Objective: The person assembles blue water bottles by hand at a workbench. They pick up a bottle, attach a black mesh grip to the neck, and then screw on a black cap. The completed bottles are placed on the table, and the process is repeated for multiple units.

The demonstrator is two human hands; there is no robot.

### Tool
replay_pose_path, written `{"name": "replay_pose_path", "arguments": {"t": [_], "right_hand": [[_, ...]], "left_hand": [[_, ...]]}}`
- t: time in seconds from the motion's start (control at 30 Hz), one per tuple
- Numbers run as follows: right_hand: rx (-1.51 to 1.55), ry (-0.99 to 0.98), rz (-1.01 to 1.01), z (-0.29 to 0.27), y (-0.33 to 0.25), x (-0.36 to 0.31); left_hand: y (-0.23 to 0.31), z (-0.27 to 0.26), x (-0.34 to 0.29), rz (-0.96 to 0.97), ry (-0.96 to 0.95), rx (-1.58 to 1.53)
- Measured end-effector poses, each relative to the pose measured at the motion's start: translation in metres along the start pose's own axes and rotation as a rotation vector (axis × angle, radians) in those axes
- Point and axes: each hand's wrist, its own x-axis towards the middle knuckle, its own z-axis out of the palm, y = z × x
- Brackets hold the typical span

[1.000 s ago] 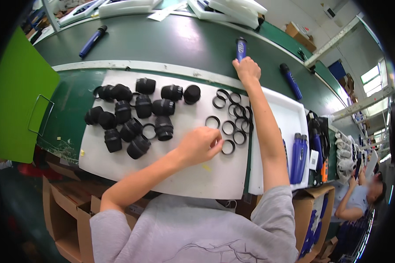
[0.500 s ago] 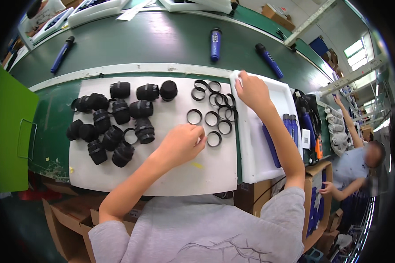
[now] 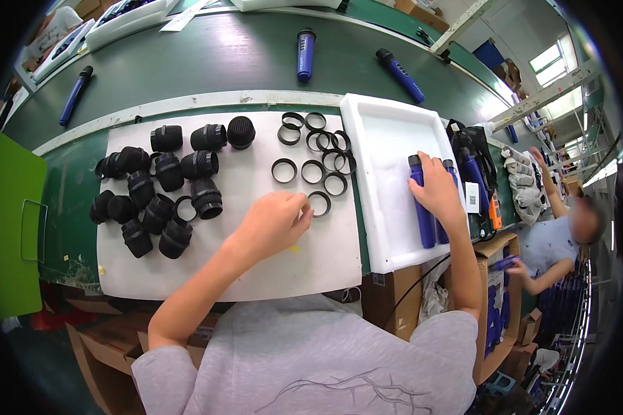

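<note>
My left hand (image 3: pixel 273 223) rests curled on the white foam mat (image 3: pixel 311 266), its fingertips touching a black ring (image 3: pixel 319 203). More black rings (image 3: pixel 316 149) lie beyond it. Black mesh microphone heads (image 3: pixel 160 190) are clustered on the mat's left part. My right hand (image 3: pixel 437 188) grips a blue microphone handle (image 3: pixel 422 211) lying on the white foam tray (image 3: pixel 384 138). A second blue handle (image 3: pixel 448 166) lies beside it, partly under the hand.
Blue handles (image 3: pixel 305 54) (image 3: pixel 399 74) (image 3: pixel 74 95) lie on the green belt beyond the mat. A green panel (image 3: pixel 7 221) stands at the left. Cardboard boxes (image 3: pixel 495 304) and a seated person (image 3: pixel 564 242) are at the right.
My right hand has drawn back from the far belt edge, across the tray, onto the blue handles at its right side. My left hand has stayed curled by the rings.
</note>
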Motion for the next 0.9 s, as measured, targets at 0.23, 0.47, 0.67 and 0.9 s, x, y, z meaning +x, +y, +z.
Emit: {"name": "replay_pose_path", "arguments": {"t": [0.23, 0.47, 0.67, 0.9], "right_hand": [[0.948, 0.259, -0.286, -0.026, -0.089, -0.011], [1.063, 0.121, -0.739, 0.007, -0.170, -0.012], [0.806, 0.087, -0.781, -0.004, -0.146, 0.025], [0.294, -0.204, -0.790, 0.023, -0.133, 0.011]], "left_hand": [[0.000, -0.010, 0.006, -0.270, -0.072, -0.619], [0.003, -0.012, 0.007, -0.360, 0.171, -1.220], [0.008, -0.043, 0.017, -0.525, 0.196, -1.138], [0.002, -0.043, 0.017, -0.639, 0.084, -1.063]]}}
